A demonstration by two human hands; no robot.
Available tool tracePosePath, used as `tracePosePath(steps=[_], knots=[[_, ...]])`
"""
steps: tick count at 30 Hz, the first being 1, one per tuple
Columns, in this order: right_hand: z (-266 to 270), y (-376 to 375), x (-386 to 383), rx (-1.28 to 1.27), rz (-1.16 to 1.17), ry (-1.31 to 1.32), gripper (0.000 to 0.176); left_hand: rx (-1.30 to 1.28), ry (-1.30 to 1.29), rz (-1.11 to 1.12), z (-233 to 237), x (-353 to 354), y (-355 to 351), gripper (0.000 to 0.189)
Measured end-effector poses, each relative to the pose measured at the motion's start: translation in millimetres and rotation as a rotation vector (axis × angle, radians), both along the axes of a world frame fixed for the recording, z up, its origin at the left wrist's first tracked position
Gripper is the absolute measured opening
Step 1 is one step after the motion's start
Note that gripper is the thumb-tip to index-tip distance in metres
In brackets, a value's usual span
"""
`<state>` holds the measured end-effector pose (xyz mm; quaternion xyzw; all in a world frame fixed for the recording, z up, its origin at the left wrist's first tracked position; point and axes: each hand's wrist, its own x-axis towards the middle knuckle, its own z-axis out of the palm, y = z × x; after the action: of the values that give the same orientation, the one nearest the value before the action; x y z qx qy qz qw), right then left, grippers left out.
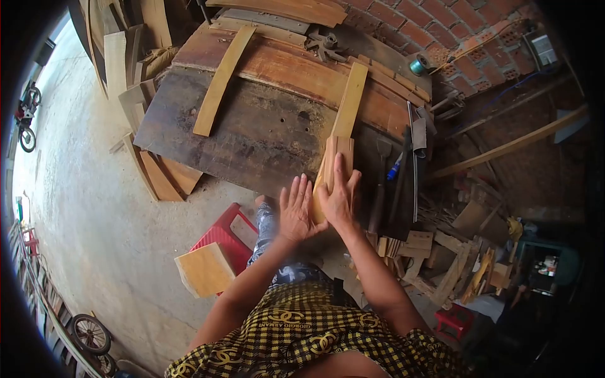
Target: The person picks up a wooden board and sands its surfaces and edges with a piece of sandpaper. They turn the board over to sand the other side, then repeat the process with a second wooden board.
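The person stands at the near edge of a workbench (252, 135) topped with a dark, worn sheet. Both hands meet on a small stack of wood pieces (336, 153), which sits at the bench edge, just right of centre, with its far end touching a longer slat (350, 97) that runs away across the bench.

Left hand (296, 213): open flat, fingers spread and pointing away from the body, palm laid against the left face of the stack. No finger curls round the wood.

Right hand (340, 195): also flat, fingers straight and extended along the top and right side of the stack, thumb angled outward. The stack is pressed between the two palms rather than gripped (whether it lifts clear of the bench cannot be told).

Surroundings:
- A long curved slat (222, 80) lies diagonally on the bench, well apart from the hands.
- A blue-handled tool (394, 169) lies near the right hand, among dark metal bars.
- A spool of green wire (417, 65) sits at the far right of the bench, by the brick wall (441, 28).
- A red stool (220, 238) stands on the concrete floor left of the person, with a wooden block (205, 271) resting on it.
- Scrap offcuts (441, 264) are piled on the floor to the right.
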<state>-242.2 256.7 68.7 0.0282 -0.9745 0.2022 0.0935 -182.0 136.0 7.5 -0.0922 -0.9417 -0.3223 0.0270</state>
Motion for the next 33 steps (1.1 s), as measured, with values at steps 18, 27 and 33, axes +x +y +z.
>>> tracePosePath(steps=[18,27,33], knots=[[13.0,-6.2,-160.9,-0.006,-0.176,-0.045,0.075,-0.131,-0.060,-0.285,16.7,-4.1,-29.5,0.122],[9.7,2.0,0.6,-0.091,-0.032,-0.065,0.082,-0.111,-0.005,-0.254,10.3,-6.3,-26.8,0.115],[16.5,3.8,-178.0,-0.073,-0.243,-0.057,0.077,-0.186,-0.110,-0.288,15.3,-12.0,-25.5,0.108]])
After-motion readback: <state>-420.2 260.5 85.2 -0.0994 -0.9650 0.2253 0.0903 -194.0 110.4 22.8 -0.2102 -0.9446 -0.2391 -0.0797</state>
